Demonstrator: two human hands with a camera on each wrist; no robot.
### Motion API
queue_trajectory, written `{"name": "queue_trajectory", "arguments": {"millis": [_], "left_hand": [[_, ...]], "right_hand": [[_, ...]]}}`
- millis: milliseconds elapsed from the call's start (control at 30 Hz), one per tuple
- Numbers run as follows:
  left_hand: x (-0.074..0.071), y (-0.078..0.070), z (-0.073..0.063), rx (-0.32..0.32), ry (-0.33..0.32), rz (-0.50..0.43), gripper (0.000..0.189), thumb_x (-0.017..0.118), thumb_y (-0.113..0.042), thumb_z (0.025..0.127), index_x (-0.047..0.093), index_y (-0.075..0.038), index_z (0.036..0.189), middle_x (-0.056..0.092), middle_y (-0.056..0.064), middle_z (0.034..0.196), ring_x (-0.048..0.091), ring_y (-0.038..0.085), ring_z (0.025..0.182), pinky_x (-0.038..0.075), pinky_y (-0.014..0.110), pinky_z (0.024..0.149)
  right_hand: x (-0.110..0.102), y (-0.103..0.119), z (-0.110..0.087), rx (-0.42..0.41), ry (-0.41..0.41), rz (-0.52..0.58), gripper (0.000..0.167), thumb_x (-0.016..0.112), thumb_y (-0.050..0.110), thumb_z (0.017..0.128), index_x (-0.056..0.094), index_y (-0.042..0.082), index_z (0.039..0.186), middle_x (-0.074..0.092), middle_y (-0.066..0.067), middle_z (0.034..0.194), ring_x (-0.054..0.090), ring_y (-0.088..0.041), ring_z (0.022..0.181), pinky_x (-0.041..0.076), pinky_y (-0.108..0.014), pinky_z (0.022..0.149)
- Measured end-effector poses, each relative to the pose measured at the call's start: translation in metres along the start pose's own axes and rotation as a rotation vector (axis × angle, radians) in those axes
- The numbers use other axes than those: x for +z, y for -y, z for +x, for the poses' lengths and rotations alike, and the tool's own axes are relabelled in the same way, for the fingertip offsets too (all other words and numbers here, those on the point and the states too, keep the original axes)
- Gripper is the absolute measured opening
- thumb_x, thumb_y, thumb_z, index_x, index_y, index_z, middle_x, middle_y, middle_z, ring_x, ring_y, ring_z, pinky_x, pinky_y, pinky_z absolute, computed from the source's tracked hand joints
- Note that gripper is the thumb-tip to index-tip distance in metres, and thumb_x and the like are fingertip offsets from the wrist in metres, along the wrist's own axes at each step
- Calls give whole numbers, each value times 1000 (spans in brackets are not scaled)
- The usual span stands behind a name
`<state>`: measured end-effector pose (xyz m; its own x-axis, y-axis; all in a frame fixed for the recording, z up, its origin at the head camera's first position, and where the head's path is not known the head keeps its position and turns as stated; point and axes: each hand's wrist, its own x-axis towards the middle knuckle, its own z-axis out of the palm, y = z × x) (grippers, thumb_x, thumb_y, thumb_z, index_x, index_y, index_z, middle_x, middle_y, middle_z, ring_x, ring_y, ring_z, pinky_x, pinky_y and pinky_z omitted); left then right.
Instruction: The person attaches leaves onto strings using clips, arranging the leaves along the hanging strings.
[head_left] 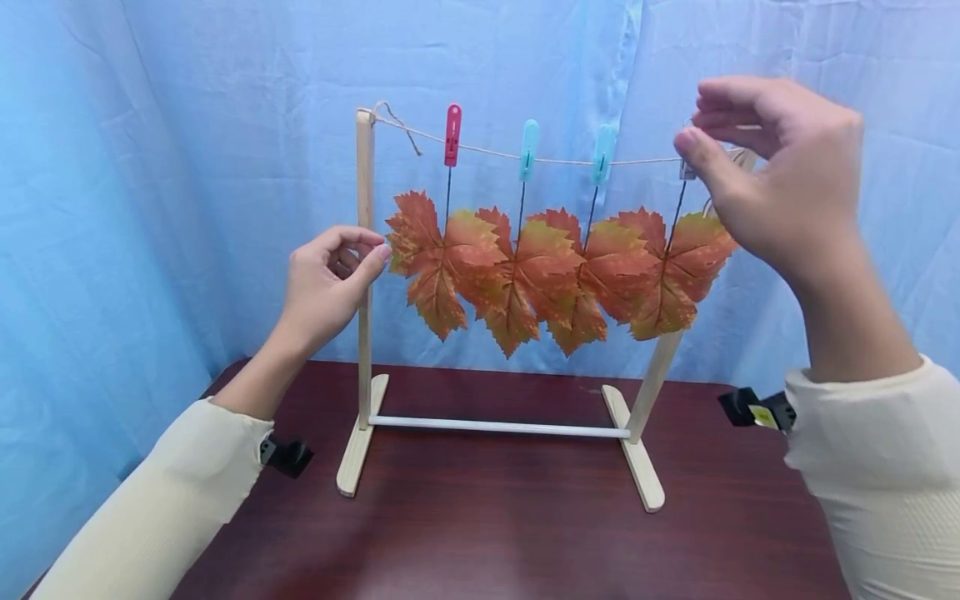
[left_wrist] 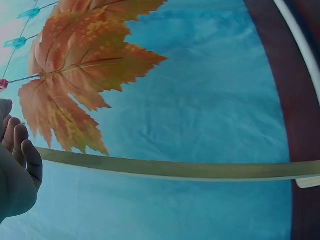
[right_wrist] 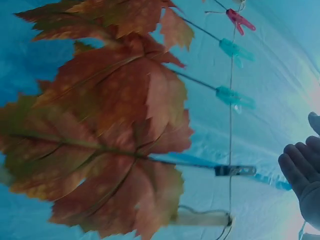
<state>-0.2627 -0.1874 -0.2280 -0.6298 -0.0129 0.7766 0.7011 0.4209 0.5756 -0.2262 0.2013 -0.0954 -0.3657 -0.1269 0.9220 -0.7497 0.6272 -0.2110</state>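
Four-lobed clusters of orange-red artificial maple leaves hang in a row from a string [head_left: 487,152]. The leftmost leaf [head_left: 442,262] hangs from a red clothespin [head_left: 453,135]; the rightmost leaf [head_left: 675,271] from a dark-and-clear clothespin [right_wrist: 235,170]. Beside the leftmost leaf's outer edge is my left hand [head_left: 330,279], fingers loosely bent, thumb and index tips close together; the left wrist view shows no leaf between them. My right hand [head_left: 780,167] is raised by the rightmost clothespin, partly covering it in the head view. A gap separates its fingers from that clothespin in the right wrist view.
Two light-blue clothespins [head_left: 529,150] hold the middle leaves. The wooden stand has a left post [head_left: 365,333], a slanting right post [head_left: 656,383], flat feet and a white crossbar [head_left: 495,426]. It stands on a dark red table [head_left: 480,517] before a blue curtain [head_left: 247,167].
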Motion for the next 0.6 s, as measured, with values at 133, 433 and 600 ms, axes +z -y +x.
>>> {"name": "queue_trajectory", "arguments": {"millis": [133, 433, 600], "left_hand": [[-1, -14, -13, -25, 8, 31, 17, 72, -10, 97, 72, 3, 108, 66, 11, 85, 51, 16, 61, 41, 22, 55], [4, -8, -39, 26, 32, 57, 11, 72, -1, 94, 72, 6, 103, 66, 14, 79, 51, 15, 59, 40, 21, 55], [10, 23, -53, 22, 63, 64, 11, 74, -7, 94, 74, -3, 104, 67, 5, 79, 53, 14, 61, 42, 21, 55]], "right_hand": [[-8, -14, -22, -63, -30, -40, 29, 75, 6, 91, 74, -2, 119, 74, -17, 110, 67, 6, 99, 53, -18, 92], [-15, -52, -80, -104, -32, -160, 30, 71, 16, 93, 74, -7, 111, 74, -24, 102, 55, 21, 98, 41, -6, 91], [-12, -71, -115, -52, 0, -197, 19, 74, 11, 89, 75, -7, 98, 72, -22, 89, 49, 22, 93, 35, -6, 87]]}}
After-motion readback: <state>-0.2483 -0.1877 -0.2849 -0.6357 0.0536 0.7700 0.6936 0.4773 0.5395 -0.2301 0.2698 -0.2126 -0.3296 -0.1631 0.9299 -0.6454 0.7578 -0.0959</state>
